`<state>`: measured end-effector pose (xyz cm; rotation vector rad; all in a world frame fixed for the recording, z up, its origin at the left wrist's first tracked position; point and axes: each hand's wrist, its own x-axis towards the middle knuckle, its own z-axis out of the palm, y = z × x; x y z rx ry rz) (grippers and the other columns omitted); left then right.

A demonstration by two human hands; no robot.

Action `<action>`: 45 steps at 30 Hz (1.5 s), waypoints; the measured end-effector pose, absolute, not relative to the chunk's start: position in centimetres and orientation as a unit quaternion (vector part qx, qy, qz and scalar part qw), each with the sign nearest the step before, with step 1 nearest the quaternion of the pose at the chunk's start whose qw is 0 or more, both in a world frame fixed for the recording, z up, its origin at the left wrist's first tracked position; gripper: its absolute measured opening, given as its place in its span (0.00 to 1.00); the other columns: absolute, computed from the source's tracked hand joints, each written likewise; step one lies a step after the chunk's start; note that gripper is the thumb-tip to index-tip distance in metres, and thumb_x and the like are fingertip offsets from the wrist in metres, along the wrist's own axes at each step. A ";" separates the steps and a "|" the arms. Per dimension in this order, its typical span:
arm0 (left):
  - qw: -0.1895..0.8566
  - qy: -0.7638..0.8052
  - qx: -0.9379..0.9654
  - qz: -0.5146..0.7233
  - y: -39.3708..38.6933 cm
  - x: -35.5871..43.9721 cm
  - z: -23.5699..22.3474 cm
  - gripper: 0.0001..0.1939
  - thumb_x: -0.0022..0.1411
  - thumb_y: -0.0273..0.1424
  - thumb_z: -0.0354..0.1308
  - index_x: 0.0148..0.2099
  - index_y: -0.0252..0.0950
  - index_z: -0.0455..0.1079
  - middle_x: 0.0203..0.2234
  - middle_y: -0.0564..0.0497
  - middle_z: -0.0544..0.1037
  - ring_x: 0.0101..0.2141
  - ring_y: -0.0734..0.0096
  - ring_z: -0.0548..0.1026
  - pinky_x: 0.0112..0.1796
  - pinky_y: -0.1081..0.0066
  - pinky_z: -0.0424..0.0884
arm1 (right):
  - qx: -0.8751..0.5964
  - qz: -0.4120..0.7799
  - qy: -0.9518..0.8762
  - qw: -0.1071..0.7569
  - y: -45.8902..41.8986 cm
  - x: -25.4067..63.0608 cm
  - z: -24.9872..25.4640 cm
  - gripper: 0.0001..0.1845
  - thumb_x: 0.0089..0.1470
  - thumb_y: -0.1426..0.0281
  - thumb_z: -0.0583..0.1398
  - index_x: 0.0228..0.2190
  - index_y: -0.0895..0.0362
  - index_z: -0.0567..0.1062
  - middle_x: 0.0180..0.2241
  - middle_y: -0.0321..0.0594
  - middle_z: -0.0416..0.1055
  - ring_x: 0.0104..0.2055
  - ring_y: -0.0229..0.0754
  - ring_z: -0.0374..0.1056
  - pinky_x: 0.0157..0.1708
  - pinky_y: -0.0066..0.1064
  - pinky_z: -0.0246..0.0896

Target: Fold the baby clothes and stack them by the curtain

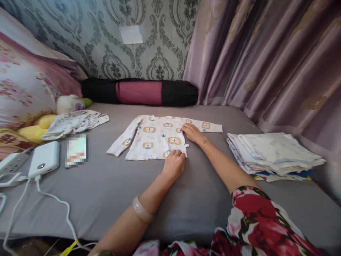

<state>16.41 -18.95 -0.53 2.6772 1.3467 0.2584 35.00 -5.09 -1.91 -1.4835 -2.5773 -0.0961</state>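
A small white long-sleeved shirt (157,138) with orange lion-like prints lies spread flat on the grey bed sheet. Its left-side sleeve slants down toward me, while the other stretches out to the right. My left hand (174,164) is closed on the bottom hem near its right corner. Higher up, my right hand (192,133) pinches the shirt's right side just below the sleeve. A small white tag sticks out from the side seam between my hands. The fingertips of both hands are partly hidden.
A stack of folded clothes (274,154) sits at the right. On the left lie a crumpled white garment (76,122), a white power bank (44,159) with cables, and plush toys (69,104). A black-and-maroon roll bag (138,92) lies along the patterned wall, beside purple curtains (239,53).
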 end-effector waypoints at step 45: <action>0.014 0.566 0.813 0.137 -15.0 7.2 -3.2 0.26 0.69 0.40 0.44 0.62 0.30 0.61 0.62 0.36 0.62 0.64 0.49 0.56 0.61 0.49 0.55 | -0.683 0.025 -0.726 0.072 2.4 26.4 0.5 0.20 0.64 0.73 0.46 0.48 0.57 0.74 0.51 0.49 0.70 0.52 0.47 0.65 0.48 0.32 0.57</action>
